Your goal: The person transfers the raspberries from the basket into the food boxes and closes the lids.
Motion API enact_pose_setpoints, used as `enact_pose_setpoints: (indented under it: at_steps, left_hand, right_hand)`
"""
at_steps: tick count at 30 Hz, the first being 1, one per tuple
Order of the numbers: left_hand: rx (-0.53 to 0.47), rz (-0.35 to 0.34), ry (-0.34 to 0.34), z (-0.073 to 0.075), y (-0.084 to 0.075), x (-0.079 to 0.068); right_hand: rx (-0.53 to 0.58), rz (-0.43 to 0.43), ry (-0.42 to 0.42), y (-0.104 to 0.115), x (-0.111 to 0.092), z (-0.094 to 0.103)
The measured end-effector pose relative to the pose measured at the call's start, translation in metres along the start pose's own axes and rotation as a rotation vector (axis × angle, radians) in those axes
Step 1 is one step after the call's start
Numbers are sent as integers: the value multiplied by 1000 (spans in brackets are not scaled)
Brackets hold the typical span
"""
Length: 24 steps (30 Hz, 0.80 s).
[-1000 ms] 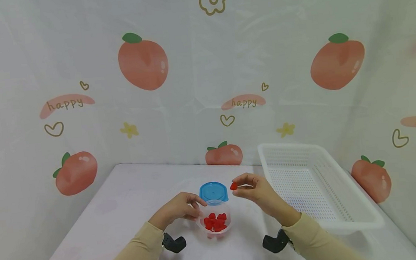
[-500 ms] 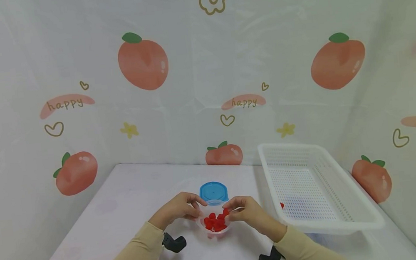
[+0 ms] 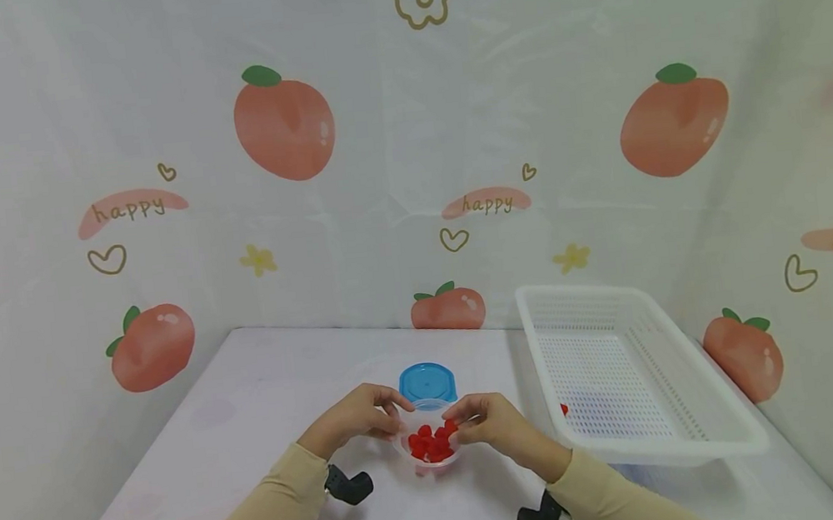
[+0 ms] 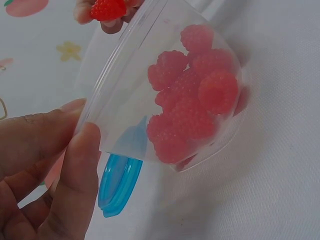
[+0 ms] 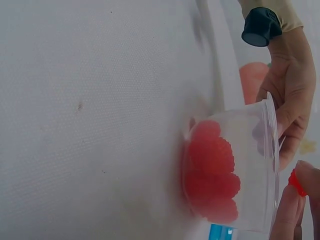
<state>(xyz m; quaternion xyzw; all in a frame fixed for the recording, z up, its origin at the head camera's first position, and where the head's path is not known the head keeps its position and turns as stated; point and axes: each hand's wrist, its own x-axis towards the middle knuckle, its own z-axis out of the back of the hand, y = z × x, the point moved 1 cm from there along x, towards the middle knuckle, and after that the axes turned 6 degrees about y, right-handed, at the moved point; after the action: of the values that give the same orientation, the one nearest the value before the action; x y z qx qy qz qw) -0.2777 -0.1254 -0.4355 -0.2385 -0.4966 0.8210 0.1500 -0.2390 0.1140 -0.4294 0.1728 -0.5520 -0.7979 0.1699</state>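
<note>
A clear round plastic tub point(image 4: 122, 105) stands on the white table, holding several red raspberries point(image 4: 187, 100). My left hand point(image 3: 356, 414) pinches the tub's rim on the left between thumb and fingers. At the opposite side, my right hand point(image 3: 507, 435) pinches a single raspberry point(image 5: 297, 183) at the level of the rim. In the left wrist view that raspberry point(image 4: 108, 8) shows between the fingertips, above the other raspberries. Just behind the tub lies a blue lid point(image 3: 427, 383).
A white perforated basket point(image 3: 623, 374) stands to the right of my right hand. Inside it, a small red piece point(image 3: 564, 409) shows by the left wall. A white cloth backdrop point(image 3: 377, 239) printed with fruit rises behind the table.
My right hand has come down and toward me with the raspberry, from beside the lid to the tub's right rim. The red piece in the basket is now uncovered. My left hand stays put.
</note>
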Motion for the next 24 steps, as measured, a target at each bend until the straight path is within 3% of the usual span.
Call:
enact_pose_setpoints:
  at_steps: [24]
  left_hand:
    - [-7, -9, -13, -1, -1, -1]
  right_hand:
    - [15, 8, 35, 2, -1, 1]
